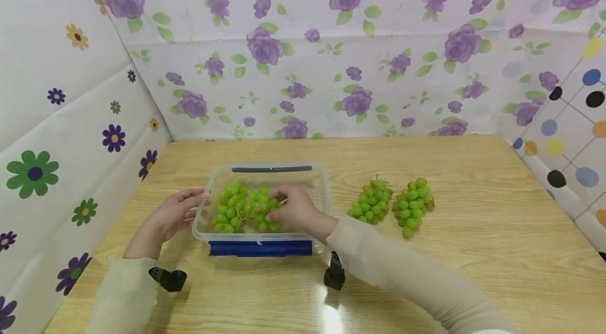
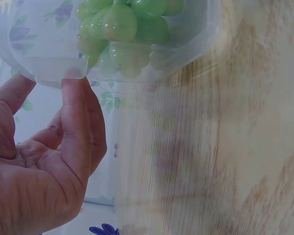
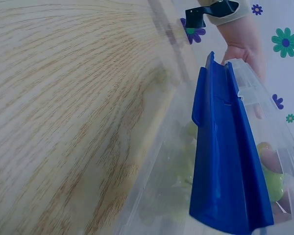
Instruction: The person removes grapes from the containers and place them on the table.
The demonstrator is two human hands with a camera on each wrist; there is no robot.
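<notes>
A clear plastic box (image 1: 295,236) with blue clip flaps stands on the table, its top uncovered. Two bunches of green grapes lie inside: a left bunch (image 1: 229,210) and a right bunch (image 1: 259,202). My right hand (image 1: 299,210) reaches into the box and pinches the right bunch between thumb and fingers. My left hand (image 1: 175,213) is at the box's left end, its fingertips touching the rim, as the left wrist view shows. In the right wrist view the blue flap (image 3: 225,156) hides much of the box, and little of the right hand shows.
Two more grape bunches lie on the wooden table (image 1: 473,271) to the right of the box: one nearer bunch (image 1: 371,201) and one farther right bunch (image 1: 413,205). Flower-patterned sheets (image 1: 303,60) cover the walls behind and at the sides.
</notes>
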